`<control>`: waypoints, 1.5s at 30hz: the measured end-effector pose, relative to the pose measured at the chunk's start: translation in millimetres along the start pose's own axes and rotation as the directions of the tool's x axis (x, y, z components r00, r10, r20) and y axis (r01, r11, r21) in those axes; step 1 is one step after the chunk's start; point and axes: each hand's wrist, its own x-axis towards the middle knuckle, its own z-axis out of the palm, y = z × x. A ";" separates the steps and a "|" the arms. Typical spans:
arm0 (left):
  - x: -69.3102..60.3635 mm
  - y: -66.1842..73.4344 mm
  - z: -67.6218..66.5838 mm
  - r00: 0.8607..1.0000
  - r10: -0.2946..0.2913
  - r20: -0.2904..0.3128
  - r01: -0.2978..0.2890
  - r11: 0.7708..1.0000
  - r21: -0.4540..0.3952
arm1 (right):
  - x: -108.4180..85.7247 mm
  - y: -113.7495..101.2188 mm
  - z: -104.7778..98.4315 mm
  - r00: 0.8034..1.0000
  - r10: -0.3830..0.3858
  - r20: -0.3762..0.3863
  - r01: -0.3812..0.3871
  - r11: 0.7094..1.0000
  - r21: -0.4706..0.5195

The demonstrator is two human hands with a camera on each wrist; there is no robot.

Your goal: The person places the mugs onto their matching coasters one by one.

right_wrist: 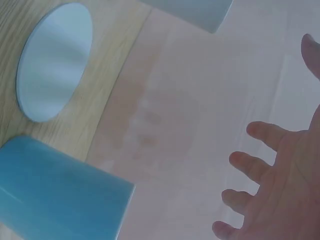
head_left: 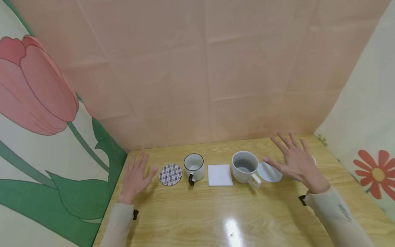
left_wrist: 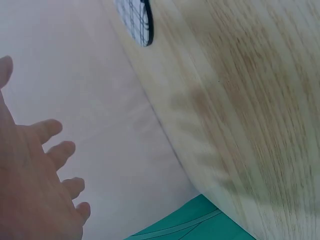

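Observation:
My left hand [head_left: 135, 177] is held over the table's left side with fingers extended and nothing in it. Nearest to it lies a round plaid coaster [head_left: 170, 175]. Then come a small white mug [head_left: 197, 171] with a dark rim and black handle, a white square coaster [head_left: 220, 175], a larger white mug [head_left: 241, 175] and a pale round coaster [head_left: 270, 172]. My right hand [head_left: 297, 163], fingers spread and holding nothing, is above the right end of this row. It mostly hides a blue cup, which the right wrist view shows as a smooth blue cylinder [right_wrist: 65, 192].
All these things stand on a wooden table [head_left: 191, 212]. A pinkish cloth [head_left: 203, 79] hangs along its back edge. Cloths with a large tulip [head_left: 40, 89] on the left and a red flower [head_left: 378, 174] on the right flank the table.

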 end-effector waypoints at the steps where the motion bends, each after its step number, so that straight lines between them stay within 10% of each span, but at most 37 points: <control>1: -0.5 0.5 -0.2 1.000 -0.001 0.006 0.001 1.000 -0.006 | 0.1 -1.5 -0.1 1.000 -0.004 -0.008 0.004 1.000 0.003; 45: -17.3 6.1 10.9 0.997 0.074 0.004 -0.073 0.990 -0.119 | -1.6 -84.1 6.8 0.989 -0.127 -0.079 0.143 0.960 0.242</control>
